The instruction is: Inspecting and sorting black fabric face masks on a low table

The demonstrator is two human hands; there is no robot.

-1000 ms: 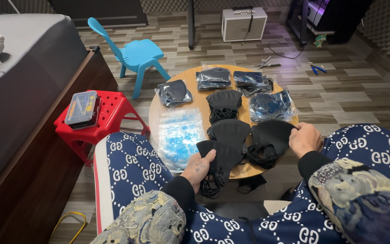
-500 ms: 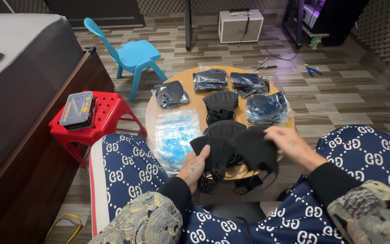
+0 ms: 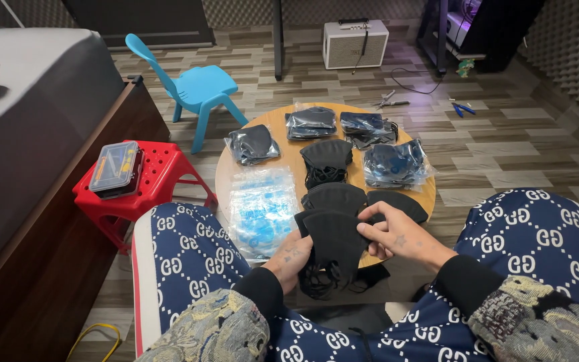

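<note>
While you sit over the round wooden surface (image 3: 283, 127), both of your hands close on a stack of black face masks (image 3: 333, 241) held above its near edge, between your knees. Your left hand (image 3: 291, 258) cups the stack from below, fingers curled under it; your right hand (image 3: 391, 231) pinches its upper right edge between thumb and fingertips. Just beyond lie loose black masks (image 3: 326, 161), a clear bag of blue masks (image 3: 261, 208) and sealed packs of dark masks (image 3: 311, 123). A red plastic stool (image 3: 162, 177) carrying a small case (image 3: 115, 167) stands to your left, near a blue child's chair (image 3: 192, 87).
</note>
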